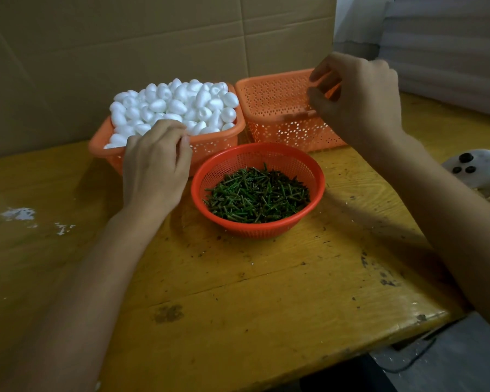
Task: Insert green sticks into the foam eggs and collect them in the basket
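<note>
White foam eggs (178, 104) are heaped in the left orange basket (215, 142). A round red basket (317, 190) in front holds many green sticks (256, 193). The right orange basket (272, 108) shows no eggs inside. My left hand (156, 165) lies over the front rim of the egg basket, its fingers curled down onto the eggs. The palm hides whether it holds an egg. My right hand (359, 100) hovers above the right basket with fingers loosely curled, and nothing shows between them.
The baskets stand on a worn yellow wooden table (238, 292) with a cardboard wall (125, 38) behind. A white controller (475, 168) lies at the right edge. White crumbs (20, 213) dot the table's left side. The table's near right corner drops off to the floor.
</note>
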Action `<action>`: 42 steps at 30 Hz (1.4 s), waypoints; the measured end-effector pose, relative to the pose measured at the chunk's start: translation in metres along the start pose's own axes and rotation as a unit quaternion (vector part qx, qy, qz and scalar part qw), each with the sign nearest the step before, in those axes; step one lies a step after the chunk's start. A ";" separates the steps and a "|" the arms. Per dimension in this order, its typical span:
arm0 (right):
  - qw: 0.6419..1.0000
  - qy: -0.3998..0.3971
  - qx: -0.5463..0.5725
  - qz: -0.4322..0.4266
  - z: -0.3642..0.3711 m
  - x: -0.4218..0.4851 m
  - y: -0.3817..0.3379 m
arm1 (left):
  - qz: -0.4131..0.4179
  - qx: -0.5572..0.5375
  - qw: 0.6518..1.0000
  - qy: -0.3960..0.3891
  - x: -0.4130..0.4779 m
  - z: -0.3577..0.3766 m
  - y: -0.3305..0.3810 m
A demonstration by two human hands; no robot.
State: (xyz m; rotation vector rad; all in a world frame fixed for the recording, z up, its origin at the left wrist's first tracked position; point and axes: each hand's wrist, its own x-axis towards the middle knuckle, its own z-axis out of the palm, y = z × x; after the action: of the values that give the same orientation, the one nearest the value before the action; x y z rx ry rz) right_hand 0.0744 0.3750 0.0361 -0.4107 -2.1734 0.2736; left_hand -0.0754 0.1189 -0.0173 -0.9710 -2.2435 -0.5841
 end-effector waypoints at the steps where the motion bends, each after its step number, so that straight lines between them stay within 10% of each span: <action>1: 1.000 0.001 0.003 0.001 0.000 0.000 0.000 | 0.000 -0.001 1.000 0.000 0.000 -0.001 0.000; 42: 0.998 0.016 0.060 0.025 0.000 -0.001 -0.004 | 0.031 -0.104 0.994 0.003 0.000 -0.002 0.002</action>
State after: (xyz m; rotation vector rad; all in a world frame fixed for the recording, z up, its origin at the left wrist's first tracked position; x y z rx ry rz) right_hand 0.0738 0.3709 0.0371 -0.3985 -2.1045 0.4206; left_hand -0.0729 0.1190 -0.0154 -1.1356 -2.1690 -0.8031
